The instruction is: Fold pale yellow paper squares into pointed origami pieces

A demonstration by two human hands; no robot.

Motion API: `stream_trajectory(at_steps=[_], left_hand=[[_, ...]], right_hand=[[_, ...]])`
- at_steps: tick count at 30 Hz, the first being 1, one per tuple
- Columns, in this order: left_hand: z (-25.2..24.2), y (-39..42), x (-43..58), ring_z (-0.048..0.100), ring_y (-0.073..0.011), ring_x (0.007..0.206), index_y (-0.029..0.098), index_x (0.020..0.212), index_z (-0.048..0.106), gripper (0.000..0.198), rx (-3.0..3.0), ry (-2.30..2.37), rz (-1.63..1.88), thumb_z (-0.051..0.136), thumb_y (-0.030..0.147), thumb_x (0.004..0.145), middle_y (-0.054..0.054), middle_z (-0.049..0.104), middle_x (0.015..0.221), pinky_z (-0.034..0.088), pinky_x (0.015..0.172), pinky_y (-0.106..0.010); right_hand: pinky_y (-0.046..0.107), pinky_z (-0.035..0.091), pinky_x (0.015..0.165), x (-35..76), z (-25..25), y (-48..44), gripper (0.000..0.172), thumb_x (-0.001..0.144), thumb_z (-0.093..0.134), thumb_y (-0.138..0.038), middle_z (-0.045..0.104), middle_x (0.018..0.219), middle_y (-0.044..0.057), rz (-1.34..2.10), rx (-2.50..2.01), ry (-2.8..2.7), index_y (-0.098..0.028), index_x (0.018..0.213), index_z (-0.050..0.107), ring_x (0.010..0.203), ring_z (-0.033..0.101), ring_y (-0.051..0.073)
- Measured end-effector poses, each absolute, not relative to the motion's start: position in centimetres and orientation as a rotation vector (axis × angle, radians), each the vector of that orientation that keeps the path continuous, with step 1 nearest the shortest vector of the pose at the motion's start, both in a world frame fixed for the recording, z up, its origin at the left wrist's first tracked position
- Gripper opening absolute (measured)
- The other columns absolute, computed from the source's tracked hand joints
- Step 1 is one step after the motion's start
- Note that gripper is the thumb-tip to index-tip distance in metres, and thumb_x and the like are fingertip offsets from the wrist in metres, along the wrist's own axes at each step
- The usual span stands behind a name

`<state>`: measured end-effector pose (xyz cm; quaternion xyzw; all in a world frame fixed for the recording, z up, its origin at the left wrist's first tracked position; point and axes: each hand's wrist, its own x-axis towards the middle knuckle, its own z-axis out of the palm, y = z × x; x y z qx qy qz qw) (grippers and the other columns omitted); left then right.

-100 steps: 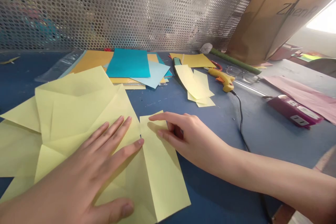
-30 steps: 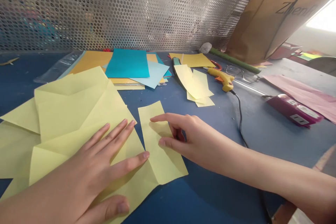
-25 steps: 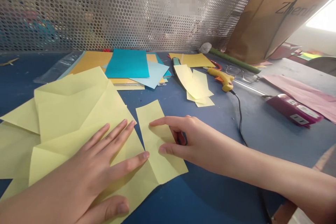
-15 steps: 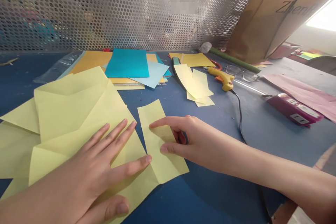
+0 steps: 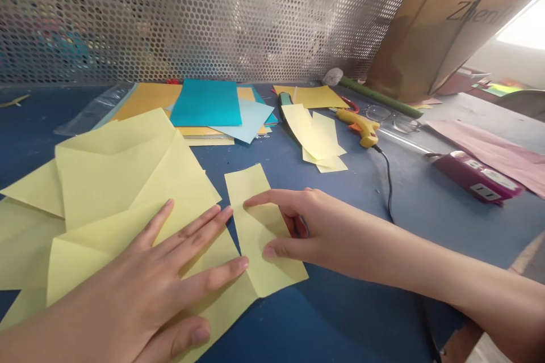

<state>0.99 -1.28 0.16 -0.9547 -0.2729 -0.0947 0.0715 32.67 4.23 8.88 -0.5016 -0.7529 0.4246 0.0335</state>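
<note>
My left hand (image 5: 145,289) lies flat with fingers spread on a folded pale yellow sheet (image 5: 123,181) on the blue table. Its index fingertip reaches the left edge of a small pale yellow paper strip (image 5: 255,227). My right hand (image 5: 315,227) rests on that strip from the right, index finger stretched across it and thumb pressing lower down; the other fingers curl under. More pale yellow sheets (image 5: 29,238) lie beneath and to the left.
A stack of teal, light blue and orange paper (image 5: 208,105) lies behind. Yellow strips (image 5: 317,136), a yellow glue gun (image 5: 361,127) with a black cord, glasses (image 5: 389,119), a purple power strip (image 5: 477,181) and pink paper (image 5: 494,153) sit right. A perforated metal wall (image 5: 213,17) and brown bag (image 5: 443,28) stand behind.
The small strip slid away from me and is separate from the large sheet. My left fingers shifted slightly right toward it. My right hand stayed on the strip.
</note>
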Motion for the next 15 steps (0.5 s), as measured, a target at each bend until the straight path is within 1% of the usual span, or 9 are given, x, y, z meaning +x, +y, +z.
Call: stream_trajectory(at_steps=[2,4,5,8,11,13,14,15], left_hand=[[0.4,-1.19,1.22,0.022,-0.022,0.185,0.04,0.186,0.023,0.071,-2.871,-0.78,-0.298,0.041,0.058,0.12,0.004,0.022,0.198,-0.01,0.15,-0.049],[0.42,-1.09,1.29,0.029,-0.0221,0.183,0.037,0.187,0.024,0.072,-2.894,-0.728,-0.317,0.043,0.054,0.119,0.005,0.024,0.196,-0.005,0.151,-0.048],[0.38,-1.05,1.28,0.029,-0.0221,0.183,0.036,0.187,0.024,0.073,-2.905,-0.708,-0.318,0.044,0.054,0.119,0.006,0.024,0.196,-0.004,0.151,-0.046],[0.25,-0.97,1.16,0.025,-0.0221,0.184,0.038,0.187,0.021,0.073,-2.903,-0.741,-0.304,0.041,0.058,0.12,0.005,0.021,0.197,-0.004,0.151,-0.046],[0.16,-0.94,1.0,0.019,-0.0241,0.186,0.042,0.187,0.019,0.071,-2.903,-0.755,-0.268,0.036,0.06,0.121,0.004,0.015,0.199,-0.007,0.151,-0.049],[0.01,-1.01,0.89,0.015,-0.0261,0.187,0.043,0.187,0.019,0.069,-2.926,-0.726,-0.27,0.034,0.06,0.122,0.002,0.01,0.2,-0.01,0.151,-0.052],[-0.12,-1.1,0.86,0.016,-0.0253,0.187,0.045,0.186,0.022,0.068,-2.953,-0.745,-0.291,0.035,0.059,0.122,0.004,0.011,0.2,-0.01,0.151,-0.051],[-0.3,-1.24,0.85,0.02,-0.0233,0.186,0.049,0.184,0.026,0.065,-2.989,-0.802,-0.326,0.039,0.058,0.121,0.008,0.014,0.199,-0.009,0.151,-0.048]], right_hand=[[0.024,0.038,0.055,32.93,8.92,4.23,0.066,0.096,0.091,-0.028,0.061,0.069,-0.009,1.347,-1.541,-2.322,-0.034,0.16,0.074,0.059,0.055,0.012],[0.024,0.037,0.054,33.08,8.94,4.31,0.069,0.095,0.092,-0.029,0.063,0.071,-0.009,1.356,-1.545,-2.324,-0.035,0.162,0.073,0.059,0.056,0.012],[0.024,0.038,0.054,33.08,8.96,4.37,0.069,0.095,0.092,-0.029,0.064,0.071,-0.009,1.356,-1.551,-2.322,-0.035,0.162,0.073,0.06,0.056,0.012],[0.024,0.038,0.054,32.92,9.12,4.49,0.07,0.095,0.093,-0.026,0.064,0.071,-0.009,1.368,-1.572,-2.319,-0.035,0.161,0.073,0.06,0.056,0.012],[0.024,0.038,0.053,32.79,9.34,4.5,0.071,0.094,0.093,-0.022,0.062,0.07,-0.009,1.36,-1.596,-2.317,-0.035,0.161,0.073,0.059,0.056,0.012],[0.024,0.038,0.053,32.82,9.48,4.51,0.072,0.094,0.093,-0.023,0.063,0.071,-0.009,1.35,-1.606,-2.322,-0.035,0.162,0.073,0.059,0.056,0.012],[0.024,0.038,0.053,32.86,9.55,4.53,0.072,0.094,0.093,-0.025,0.063,0.072,-0.009,1.348,-1.61,-2.329,-0.035,0.162,0.072,0.059,0.056,0.012],[0.025,0.038,0.054,32.9,9.63,4.56,0.072,0.095,0.092,-0.027,0.064,0.073,-0.009,1.35,-1.61,-2.338,-0.036,0.163,0.072,0.06,0.057,0.012]])
